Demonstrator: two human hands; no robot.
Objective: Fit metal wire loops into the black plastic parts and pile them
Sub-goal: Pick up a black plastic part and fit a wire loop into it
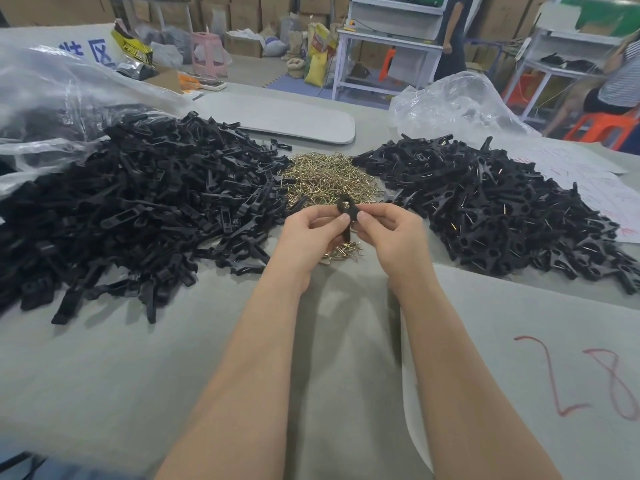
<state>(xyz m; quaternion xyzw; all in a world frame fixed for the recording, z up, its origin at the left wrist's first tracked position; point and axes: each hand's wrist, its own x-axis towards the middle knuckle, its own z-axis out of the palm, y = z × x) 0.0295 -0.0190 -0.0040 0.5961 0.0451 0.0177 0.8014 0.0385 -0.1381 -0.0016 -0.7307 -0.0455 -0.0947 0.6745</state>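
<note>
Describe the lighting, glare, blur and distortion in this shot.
Head view: soft, even light; the forearms cast faint shadows on the grey table cover. Head view: whitish glare on the crumpled clear plastic bag at left. Head view: wide-angle bowing toward the edges; the small black plastic part pinched by left hand and right hand looks slightly soft, background figures blurred.

Storeroom workshop seen across a grey-covered table [138, 358].
Stacked cardboard boxes [242, 8] line the back wall along the top of the frame. On the pale grey floor [249, 69], a pink plastic stool [206, 53] stands upper left of centre, with yellow sacks [317, 64] at top centre beside a blue foam mat [287, 83]. A white metal workbench [388, 53] stands to the right of the sacks, a white shelf rack [568, 53] in the upper right, and an orange stool [602, 128] below it. The light is soft and even.
</note>
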